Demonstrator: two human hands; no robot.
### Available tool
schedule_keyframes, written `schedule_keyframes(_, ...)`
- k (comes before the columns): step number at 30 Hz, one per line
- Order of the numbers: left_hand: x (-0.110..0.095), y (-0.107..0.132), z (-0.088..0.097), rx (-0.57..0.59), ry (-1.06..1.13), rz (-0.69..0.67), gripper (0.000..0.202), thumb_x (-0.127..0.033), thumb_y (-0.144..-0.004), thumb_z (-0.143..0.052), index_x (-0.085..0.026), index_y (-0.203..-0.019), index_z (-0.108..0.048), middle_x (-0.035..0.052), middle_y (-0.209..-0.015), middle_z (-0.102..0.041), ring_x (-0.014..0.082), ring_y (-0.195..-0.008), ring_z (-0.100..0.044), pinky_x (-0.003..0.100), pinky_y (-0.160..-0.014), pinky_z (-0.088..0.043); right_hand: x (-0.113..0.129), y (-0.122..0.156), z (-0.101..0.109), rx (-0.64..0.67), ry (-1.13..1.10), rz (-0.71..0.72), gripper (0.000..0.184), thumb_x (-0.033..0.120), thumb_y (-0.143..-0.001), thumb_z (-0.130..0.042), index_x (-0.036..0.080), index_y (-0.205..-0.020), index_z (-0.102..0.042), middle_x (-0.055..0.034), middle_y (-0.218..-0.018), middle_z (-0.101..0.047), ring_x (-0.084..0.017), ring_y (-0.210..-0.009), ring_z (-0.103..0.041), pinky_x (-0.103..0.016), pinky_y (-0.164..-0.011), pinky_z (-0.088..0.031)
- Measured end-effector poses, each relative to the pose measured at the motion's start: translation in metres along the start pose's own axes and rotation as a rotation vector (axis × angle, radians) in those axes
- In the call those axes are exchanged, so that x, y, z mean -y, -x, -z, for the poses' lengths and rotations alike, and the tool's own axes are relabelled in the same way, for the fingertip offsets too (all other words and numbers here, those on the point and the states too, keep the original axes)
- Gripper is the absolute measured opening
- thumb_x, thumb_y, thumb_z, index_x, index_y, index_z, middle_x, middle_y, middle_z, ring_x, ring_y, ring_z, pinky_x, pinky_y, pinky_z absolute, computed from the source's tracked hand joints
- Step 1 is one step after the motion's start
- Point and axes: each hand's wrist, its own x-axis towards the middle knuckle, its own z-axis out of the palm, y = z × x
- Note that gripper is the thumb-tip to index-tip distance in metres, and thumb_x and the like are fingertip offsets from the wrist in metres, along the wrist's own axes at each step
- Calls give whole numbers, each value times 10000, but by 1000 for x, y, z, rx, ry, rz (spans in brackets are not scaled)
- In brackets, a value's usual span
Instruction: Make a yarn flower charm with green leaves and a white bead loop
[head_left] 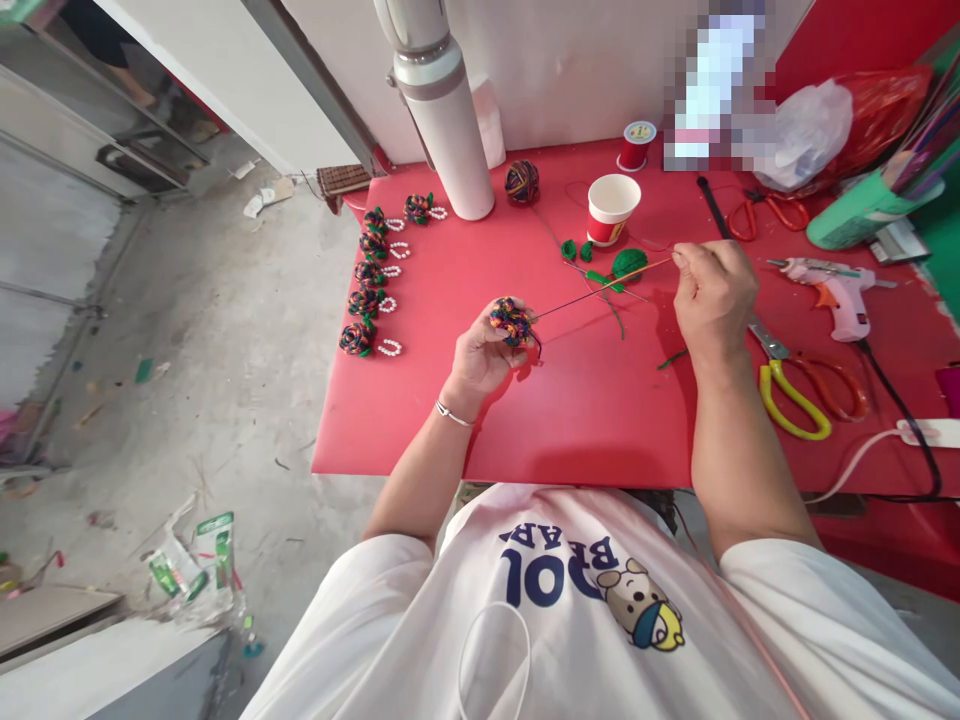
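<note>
My left hand pinches a multicoloured crocheted flower above the red table. From the flower a strand of yarn runs taut up and right to my right hand. The right fingers are closed on that strand; whether a needle is in them too is too small to tell. Below the strand lie a green yarn ball, small green crocheted pieces and a green-handled crochet hook. Finished-looking flowers with pearl bead loops line the table's left side.
At the back stand a white bottle, a multicoloured yarn ball, a paper cup and a red thread spool. Scissors, a glue gun, red-handled pliers and a green pen holder lie or stand right.
</note>
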Motion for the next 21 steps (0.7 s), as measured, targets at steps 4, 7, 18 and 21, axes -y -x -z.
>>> schedule_keyframes(4,3,-1,3,22,-2,-32,441,-179,-630,-601,-176,-1055,-717,98,-1039,-786,159,-656,-685,208,-432,-388,1,1,0,52,-40,-53,360,392,-1124,-466,226,-1183,-781,-154,-1046,-741,-306,-1035,-705,-493,-970,-571)
schedule_keyframes(7,5,-1,4,47,3,-66,497,-166,-666,-612,-185,-1149,-729,106,-1170,-798,172,-747,-724,212,-470,-459,17,2,0,100,-115,-67,336,369,-1117,-482,237,-1189,-782,-155,-1071,-765,-304,-1038,-721,-473,-963,-577)
schedule_keyframes(18,8,-8,6,-70,119,53,246,-321,-991,-594,-215,-1158,-740,99,-1191,-814,281,-1160,-788,322,-785,-667,100,21,-4,289,-591,104,160,317,-1022,-700,256,-951,-830,-52,-898,-772,-192,-789,-697,-338,-760,-567)
schedule_keyframes(21,8,-8,4,-94,125,67,257,-332,-1026,-571,-209,-1160,-753,107,-1216,-817,290,-1244,-764,326,-822,-675,104,25,-5,322,-632,129,142,277,-1014,-708,245,-967,-839,-34,-842,-723,-156,-692,-635,-304,-665,-520)
